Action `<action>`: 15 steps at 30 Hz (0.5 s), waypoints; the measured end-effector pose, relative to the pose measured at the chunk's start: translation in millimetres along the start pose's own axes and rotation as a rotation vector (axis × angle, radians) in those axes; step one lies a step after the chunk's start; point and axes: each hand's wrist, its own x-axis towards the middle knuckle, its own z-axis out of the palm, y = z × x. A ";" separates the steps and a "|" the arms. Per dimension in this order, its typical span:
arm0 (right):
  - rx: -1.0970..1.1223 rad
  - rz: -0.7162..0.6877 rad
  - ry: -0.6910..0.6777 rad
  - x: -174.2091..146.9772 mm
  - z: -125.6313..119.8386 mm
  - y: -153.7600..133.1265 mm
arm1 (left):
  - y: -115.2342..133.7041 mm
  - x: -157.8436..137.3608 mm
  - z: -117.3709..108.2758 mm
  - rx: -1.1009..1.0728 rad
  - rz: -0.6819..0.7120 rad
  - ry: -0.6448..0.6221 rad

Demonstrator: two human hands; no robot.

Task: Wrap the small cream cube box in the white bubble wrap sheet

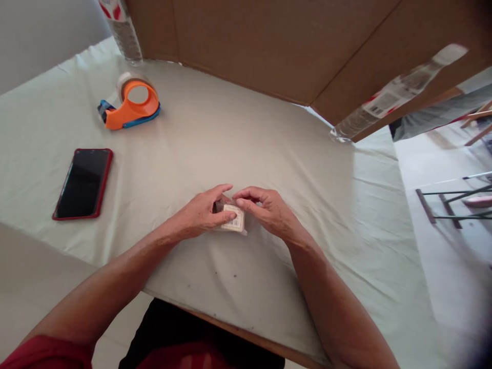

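A small cream-coloured box (239, 221) with fine print on its face sits low over the cloth, close to the table's front edge. My left hand (205, 211) grips it from the left, the thumb lying across the printed face. At its upper right corner, the thumb and forefinger of my right hand (269, 207) are pinched together; whatever they hold is too small to make out. A pale, thin bit, perhaps of wrapping, sticks out at the box's lower right corner. My left fingers partly hide the box's far side.
A phone (82, 183) in a red case lies at left, with an orange and blue tape dispenser (132, 105) behind it. Cardboard panels (246, 46) stand along the back, beside a left bottle (126, 36) and a right bottle (395, 95). Pale cloth (215, 138) covers the table.
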 end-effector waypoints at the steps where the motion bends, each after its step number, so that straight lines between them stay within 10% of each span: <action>1: 0.005 -0.004 0.025 0.6 2.4 1.5 | 0.0 0.1 0.1 0.003 -0.001 -0.004; 15: -0.112 -0.243 0.127 -4.3 12.5 -4.9 | 1.5 -0.1 -1.7 0.050 0.041 0.007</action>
